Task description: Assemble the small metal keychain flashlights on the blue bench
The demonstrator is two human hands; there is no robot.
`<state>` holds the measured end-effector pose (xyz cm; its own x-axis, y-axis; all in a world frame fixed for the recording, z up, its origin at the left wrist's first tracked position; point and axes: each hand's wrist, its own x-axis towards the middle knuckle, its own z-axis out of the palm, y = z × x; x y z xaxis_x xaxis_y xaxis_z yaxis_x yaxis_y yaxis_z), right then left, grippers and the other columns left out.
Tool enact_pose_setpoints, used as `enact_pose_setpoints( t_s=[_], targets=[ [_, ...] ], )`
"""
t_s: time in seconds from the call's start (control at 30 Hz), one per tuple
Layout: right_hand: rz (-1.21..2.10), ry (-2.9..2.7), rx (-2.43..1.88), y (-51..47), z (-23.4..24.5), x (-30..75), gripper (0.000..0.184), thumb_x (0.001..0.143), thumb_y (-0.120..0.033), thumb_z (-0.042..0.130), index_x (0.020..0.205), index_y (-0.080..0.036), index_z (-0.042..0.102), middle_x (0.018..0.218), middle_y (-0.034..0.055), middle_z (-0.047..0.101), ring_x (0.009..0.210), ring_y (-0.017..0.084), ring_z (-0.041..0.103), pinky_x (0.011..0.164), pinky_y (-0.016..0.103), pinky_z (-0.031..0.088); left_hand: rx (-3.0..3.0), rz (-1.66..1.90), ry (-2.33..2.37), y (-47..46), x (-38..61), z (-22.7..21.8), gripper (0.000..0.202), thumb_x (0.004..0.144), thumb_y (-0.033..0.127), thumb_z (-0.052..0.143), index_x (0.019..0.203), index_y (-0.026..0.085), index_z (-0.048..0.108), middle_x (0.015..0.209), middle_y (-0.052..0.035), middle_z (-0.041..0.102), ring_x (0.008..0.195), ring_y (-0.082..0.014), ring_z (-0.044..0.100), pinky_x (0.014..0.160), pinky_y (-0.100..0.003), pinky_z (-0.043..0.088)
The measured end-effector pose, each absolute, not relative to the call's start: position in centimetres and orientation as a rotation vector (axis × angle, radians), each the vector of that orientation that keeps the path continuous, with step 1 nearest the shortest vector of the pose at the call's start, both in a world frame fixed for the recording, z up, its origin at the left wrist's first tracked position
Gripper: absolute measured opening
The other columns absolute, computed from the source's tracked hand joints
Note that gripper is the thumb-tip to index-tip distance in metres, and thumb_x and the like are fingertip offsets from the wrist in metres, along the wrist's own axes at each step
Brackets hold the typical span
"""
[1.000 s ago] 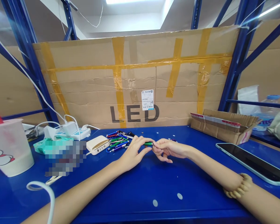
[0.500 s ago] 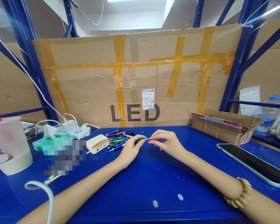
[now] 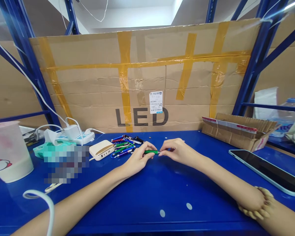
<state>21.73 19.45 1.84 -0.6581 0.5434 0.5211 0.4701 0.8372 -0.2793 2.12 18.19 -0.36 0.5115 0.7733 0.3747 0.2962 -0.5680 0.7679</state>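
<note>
A green pen (image 3: 151, 151) lies level between my two hands, just above the blue table. My left hand (image 3: 139, 157) is closed round its left part, thumb in front and fingers behind. At the pen's silvery right end, the thumb and forefinger of my right hand (image 3: 175, 149) are pinched together; whatever small part sits between them is mostly covered. Close behind my left hand is a loose pile of pens (image 3: 123, 146) in green, blue, red and black. A white power bank (image 3: 102, 149) with a gold band lies left of that pile.
A phone (image 3: 267, 170) and an open cardboard box (image 3: 236, 132) lie on the right. To the left stand a cup (image 3: 12, 150), a teal packet (image 3: 52, 149) and a power strip (image 3: 87, 139) with cables. A large cardboard sheet (image 3: 98, 95) backs the blue table (image 3: 127, 203).
My hands have shifted slightly, and more of the green pen's barrel now shows between them. My right fingers stay pinched at its end. The whole view has tilted a little.
</note>
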Motion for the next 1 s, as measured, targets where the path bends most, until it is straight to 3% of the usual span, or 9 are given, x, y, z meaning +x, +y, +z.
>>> enact_pose_setpoints(
  t_s=[0.2, 0.4, 0.53, 0.7, 0.87, 1.0],
  targets=[
    [0.213, -2.518, -0.710, 18.2, 2.3, 21.6, 0.029, 0.087, -0.024, 0.043, 0.068, -0.011, 0.060, 0.068, 0.0051, 0.056, 0.061, 0.009, 0.048, 0.060, 0.021, 0.035, 2.409, 1.050, 0.872, 17.8, 2.0, -0.2, 0.016, 0.085, 0.020, 0.042, 0.099, 0.019, 0.050, 0.092, -0.0034, 0.057, 0.088, -0.0151, 0.051, 0.080, -0.028, 0.039],
    [1.246, -2.103, -0.794, 18.4, 1.5, 20.7, 0.040, 0.077, -0.048, 0.055, 0.069, -0.009, 0.055, 0.056, 0.0007, 0.047, 0.046, 0.007, 0.044, 0.048, 0.020, 0.037, 2.688, 1.155, 0.870, 17.4, 1.7, 0.6, 0.019, 0.089, 0.021, 0.038, 0.101, 0.020, 0.053, 0.092, -0.0021, 0.059, 0.082, -0.0139, 0.046, 0.077, -0.026, 0.037],
    [1.706, -1.785, -0.766, 18.6, 1.2, 20.4, 0.042, 0.071, -0.049, 0.063, 0.070, -0.009, 0.050, 0.053, -0.0030, 0.039, 0.047, 0.004, 0.038, 0.048, 0.018, 0.037, 2.704, 1.116, 0.883, 17.8, 1.6, 0.5, 0.026, 0.089, 0.021, 0.039, 0.112, 0.022, 0.049, 0.092, -0.0019, 0.058, 0.085, -0.0137, 0.046, 0.078, -0.025, 0.038],
    [1.688, -1.782, -0.823, 19.6, 1.1, 20.8, 0.048, 0.069, -0.054, 0.063, 0.075, -0.008, 0.053, 0.058, -0.0025, 0.041, 0.048, 0.003, 0.040, 0.048, 0.017, 0.037, 2.617, 1.103, 0.945, 18.9, 1.4, -0.2, 0.030, 0.088, 0.023, 0.042, 0.118, 0.024, 0.046, 0.102, -0.0033, 0.056, 0.095, -0.0139, 0.049, 0.087, -0.028, 0.037],
    [1.579, -1.919, -0.873, 20.2, 0.7, 21.2, 0.053, 0.070, -0.060, 0.058, 0.077, -0.007, 0.056, 0.057, -0.0017, 0.043, 0.047, 0.004, 0.043, 0.047, 0.017, 0.040, 2.559, 1.043, 0.966, 19.4, 1.4, -1.0, 0.033, 0.085, 0.023, 0.048, 0.118, 0.024, 0.048, 0.103, -0.0029, 0.057, 0.095, -0.0144, 0.052, 0.085, -0.027, 0.040],
    [1.426, -2.026, -0.953, 20.5, 0.4, 21.3, 0.054, 0.066, -0.060, 0.061, 0.074, -0.007, 0.058, 0.053, -0.0012, 0.044, 0.044, 0.005, 0.044, 0.043, 0.017, 0.043, 2.557, 0.926, 0.946, 19.4, 1.8, -1.1, 0.024, 0.082, 0.021, 0.053, 0.106, 0.022, 0.057, 0.101, -0.0011, 0.061, 0.092, -0.0145, 0.054, 0.084, -0.025, 0.040]
  ],
)
